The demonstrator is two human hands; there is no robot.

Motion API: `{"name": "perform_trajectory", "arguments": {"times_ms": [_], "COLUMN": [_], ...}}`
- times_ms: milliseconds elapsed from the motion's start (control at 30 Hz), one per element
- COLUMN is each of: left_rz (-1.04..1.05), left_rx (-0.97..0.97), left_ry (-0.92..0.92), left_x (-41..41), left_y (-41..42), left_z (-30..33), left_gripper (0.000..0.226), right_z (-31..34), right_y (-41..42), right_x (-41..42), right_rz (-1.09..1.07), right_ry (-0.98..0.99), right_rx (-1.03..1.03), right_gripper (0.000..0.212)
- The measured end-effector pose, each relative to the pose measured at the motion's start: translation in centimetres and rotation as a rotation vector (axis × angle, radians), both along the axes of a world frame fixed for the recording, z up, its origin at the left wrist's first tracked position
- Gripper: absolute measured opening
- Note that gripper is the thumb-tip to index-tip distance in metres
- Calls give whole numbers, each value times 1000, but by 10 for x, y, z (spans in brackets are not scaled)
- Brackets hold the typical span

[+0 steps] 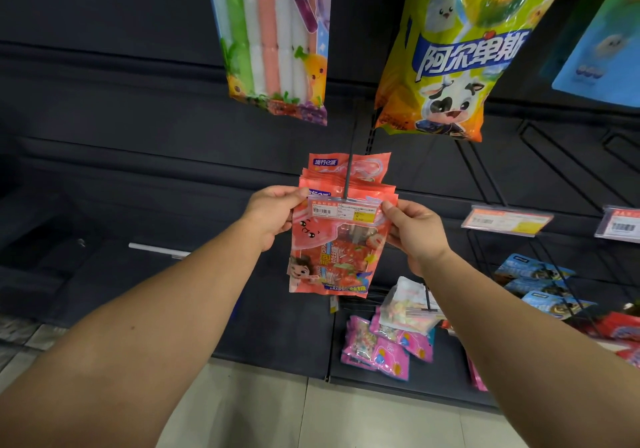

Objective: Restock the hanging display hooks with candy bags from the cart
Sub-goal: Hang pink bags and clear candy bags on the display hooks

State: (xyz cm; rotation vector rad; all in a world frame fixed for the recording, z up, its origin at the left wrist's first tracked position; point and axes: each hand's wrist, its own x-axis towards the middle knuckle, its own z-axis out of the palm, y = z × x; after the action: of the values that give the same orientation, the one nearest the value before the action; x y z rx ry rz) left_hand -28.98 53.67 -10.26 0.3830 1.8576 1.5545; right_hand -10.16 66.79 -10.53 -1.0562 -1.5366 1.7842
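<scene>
**On the centre hook: both hands on the front strawberry candy bag**

Against the dark slatted display wall (121, 142) hang the biggest packs: a yellow-green lollipop bag (460, 49) printed with a cartoon cow at upper right, and a clear bag of coloured ice-pop tubes (273, 39) to its left. Low on the right, pink marshmallow bags (388, 347) hang in a loose cluster, with blue packs (535, 281) on hooks farther right.

At the middle, a row of red strawberry candy bags (346, 177) sits threaded on a black display hook (347, 177), whose price tag (343, 210) lies across the front bag (334, 257). The left hand (273, 213) pinches that bag's upper left corner, thumb on the front face. The right hand (414, 231) pinches the upper right corner beside the tag, fingers curled behind. The bag hangs between the hands, its lower part free.
</scene>
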Motion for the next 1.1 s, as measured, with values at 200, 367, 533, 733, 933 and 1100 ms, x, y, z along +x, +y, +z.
{"name": "perform_trajectory", "arguments": {"times_ms": [200,367,533,733,933,1100], "left_rz": [-12,-18,-32,-30,-70,-215], "left_rx": [-42,-29,-25,-41,-174,-532], "left_ry": [16,-34,-55,9,249,535], "left_x": [0,-2,0,-2,-7,-15], "left_y": [-2,-7,-3,2,-8,-50], "left_z": [1,1,0,-1,-15,-40], "left_gripper": [5,13,9,18,34,57], "right_z": [3,4,1,0,-35,-70], "right_y": [-3,-4,-2,2,-5,-51], "right_x": [-2,-2,0,-4,9,-13], "right_rz": [-19,10,-15,-70,-87,479], "right_ry": [-23,-33,-62,-66,-534,-859], "right_rx": [5,6,5,74,226,289], "right_gripper": [13,15,13,9,37,30]}}
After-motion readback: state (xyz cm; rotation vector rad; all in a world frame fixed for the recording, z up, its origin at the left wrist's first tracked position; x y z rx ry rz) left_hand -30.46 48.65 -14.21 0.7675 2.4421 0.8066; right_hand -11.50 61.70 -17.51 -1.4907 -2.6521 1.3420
